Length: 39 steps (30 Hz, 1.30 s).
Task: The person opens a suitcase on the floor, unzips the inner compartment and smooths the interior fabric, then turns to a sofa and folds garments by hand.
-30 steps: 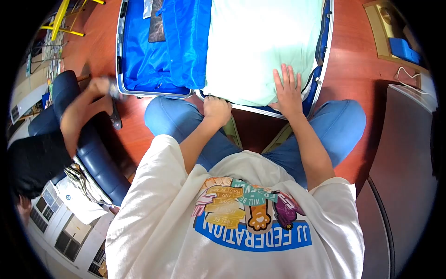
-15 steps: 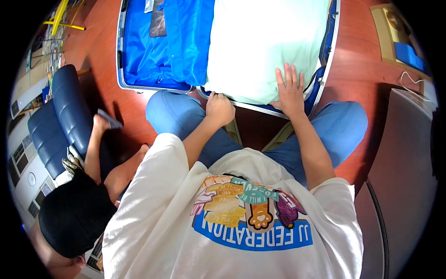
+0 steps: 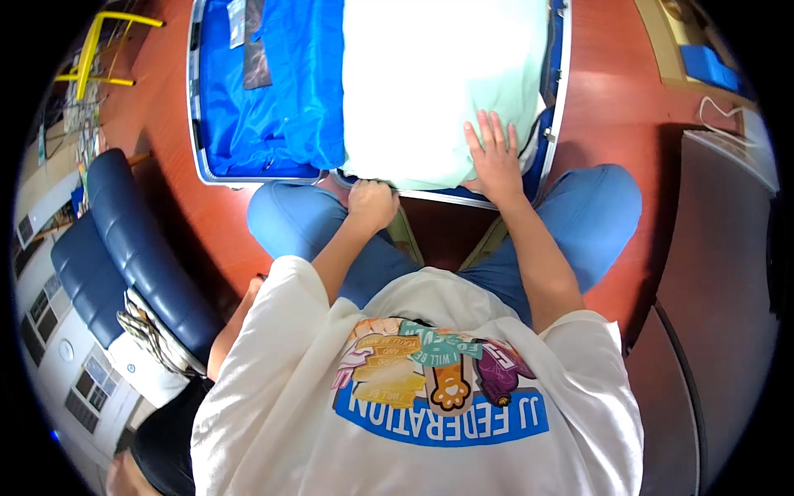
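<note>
An open suitcase (image 3: 197, 124) with a blue lining and metal rim lies in front of my bent knees. Pale green folded cloth (image 3: 430, 91) fills its right half, bulging near the front edge. My left hand (image 3: 372, 204) is closed at the near rim, beside the middle joint, with its fingertips tucked out of sight. Fingers spread, my right hand (image 3: 498, 169) lies flat on the cloth at its near right corner. Over the left half hangs a blue fabric divider (image 3: 306, 91).
A person in black clothing (image 3: 169, 438) is low at the left, by a dark blue padded seat (image 3: 136, 240). A yellow metal frame (image 3: 87, 58) stands far left. At the right are a grey cabinet-like appliance (image 3: 711, 273), a white cable (image 3: 711, 120) and a blue box (image 3: 710, 68).
The view has shifted, so the suitcase and both hands appear slightly farther left. Both hands keep nearly the same hold. The person at the left has moved lower, partly out of view.
</note>
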Available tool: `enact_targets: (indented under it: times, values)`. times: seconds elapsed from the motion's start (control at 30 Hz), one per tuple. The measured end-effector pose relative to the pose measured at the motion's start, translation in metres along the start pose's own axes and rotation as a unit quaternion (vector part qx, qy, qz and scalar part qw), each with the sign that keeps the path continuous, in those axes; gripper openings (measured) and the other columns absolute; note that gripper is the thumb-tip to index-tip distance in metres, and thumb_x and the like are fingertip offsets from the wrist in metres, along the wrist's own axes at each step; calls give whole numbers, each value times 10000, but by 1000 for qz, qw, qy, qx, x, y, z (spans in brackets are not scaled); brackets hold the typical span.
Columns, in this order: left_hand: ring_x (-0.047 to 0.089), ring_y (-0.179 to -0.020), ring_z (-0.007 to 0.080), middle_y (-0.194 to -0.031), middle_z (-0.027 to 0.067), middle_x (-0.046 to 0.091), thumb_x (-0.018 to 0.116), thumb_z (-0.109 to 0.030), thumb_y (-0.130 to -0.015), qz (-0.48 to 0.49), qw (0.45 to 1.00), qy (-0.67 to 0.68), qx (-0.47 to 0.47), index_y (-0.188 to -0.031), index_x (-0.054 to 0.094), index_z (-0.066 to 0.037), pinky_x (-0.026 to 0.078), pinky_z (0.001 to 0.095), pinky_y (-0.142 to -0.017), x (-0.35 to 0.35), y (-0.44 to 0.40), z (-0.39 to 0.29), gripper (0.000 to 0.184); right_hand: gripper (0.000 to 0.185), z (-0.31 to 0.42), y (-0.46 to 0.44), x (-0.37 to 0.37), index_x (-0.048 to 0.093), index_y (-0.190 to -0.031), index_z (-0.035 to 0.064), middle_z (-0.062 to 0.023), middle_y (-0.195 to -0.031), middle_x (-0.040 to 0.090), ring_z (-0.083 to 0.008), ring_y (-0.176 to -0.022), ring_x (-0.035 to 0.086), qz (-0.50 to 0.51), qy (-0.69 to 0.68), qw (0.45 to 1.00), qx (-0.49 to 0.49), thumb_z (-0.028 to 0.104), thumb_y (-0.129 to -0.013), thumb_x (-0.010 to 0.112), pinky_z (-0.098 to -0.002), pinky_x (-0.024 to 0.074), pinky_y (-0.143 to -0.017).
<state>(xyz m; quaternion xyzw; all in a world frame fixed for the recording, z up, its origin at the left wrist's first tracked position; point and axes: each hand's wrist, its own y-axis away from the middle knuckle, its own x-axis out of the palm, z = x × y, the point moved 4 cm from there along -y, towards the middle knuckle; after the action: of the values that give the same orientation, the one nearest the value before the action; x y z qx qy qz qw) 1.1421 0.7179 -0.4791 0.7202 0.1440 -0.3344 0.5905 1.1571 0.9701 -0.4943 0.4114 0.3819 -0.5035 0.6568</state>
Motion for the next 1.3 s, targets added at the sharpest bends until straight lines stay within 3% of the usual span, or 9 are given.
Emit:
enact_targets:
  times: [0.2,0.33,0.47,0.53,0.6,0.67,1.07,1.2,1.3]
  values:
    - [654,-1033,374,-1025,253,697,546,-423,-910,-68,998,7,16,-910,727,53,448,417,-992,12,-15,6,508,1309,3,0,0,224,-1534,214,-91,-1603,173,-286,-1491,145,22,16,1000,1,417,-455,938,-523,150,-1212]
    - [680,-973,379,-1022,244,701,533,-381,-909,75,997,-2,-30,-947,734,9,512,471,-904,-34,0,-8,441,1286,3,1,-5,250,-1527,210,-92,-1602,181,-288,-1488,152,4,9,1000,-8,419,-459,936,-524,150,-1209]
    - [667,-1015,384,-1076,200,698,547,-273,-903,-120,973,134,-148,-1033,704,-8,528,420,-899,-109,5,-3,334,1270,5,-1,-8,265,-1521,178,-126,-1600,194,-304,-1488,166,10,11,1000,-8,406,-467,935,-534,151,-1203]
    - [587,-1142,410,-1284,258,571,577,-206,-911,-373,898,234,14,-1231,589,-18,474,445,-983,-111,-12,11,372,1274,8,-2,-9,260,-1522,171,-132,-1602,190,-307,-1489,163,6,18,1000,-17,421,-470,933,-537,152,-1201]
    - [357,-1379,411,-1549,252,263,589,-253,-926,-368,893,255,41,-1481,359,-66,339,421,-1119,-96,-43,17,630,1289,9,-2,-10,251,-1525,167,-137,-1602,187,-317,-1488,161,-2,20,1000,-12,443,-464,929,-546,158,-1196]
    - [276,-1416,435,-1573,278,180,579,-307,-934,-369,895,252,23,-1526,287,-88,279,438,-1151,-93,-66,17,696,1306,9,0,-7,238,-1528,160,-144,-1603,182,-331,-1487,156,-19,21,999,-23,452,-456,925,-562,160,-1189]
    - [250,-1426,431,-1589,227,200,521,-290,-890,-477,867,98,-105,-1533,313,-182,218,553,-1142,-82,-91,-19,685,1188,26,-8,-57,173,-1553,130,-185,-1593,168,-361,-1486,142,109,9,994,-9,398,-634,876,-556,132,-1192]
    - [243,-1434,421,-1592,222,200,515,-281,-891,-475,869,100,-101,-1534,312,-182,207,552,-1147,-83,-92,-19,681,993,4,-26,-78,216,-1543,103,-223,-1574,207,-378,-1469,183,91,-216,971,37,340,-764,784,-551,147,-1179]
    - [226,-1446,405,-1600,210,191,513,-277,-891,-462,874,103,-112,-1537,306,-182,193,545,-1154,-82,-94,-20,685,857,-12,-77,-100,246,-1536,90,-250,-1563,222,-407,-1446,217,-160,-150,968,122,346,-843,681,-551,158,-1167]
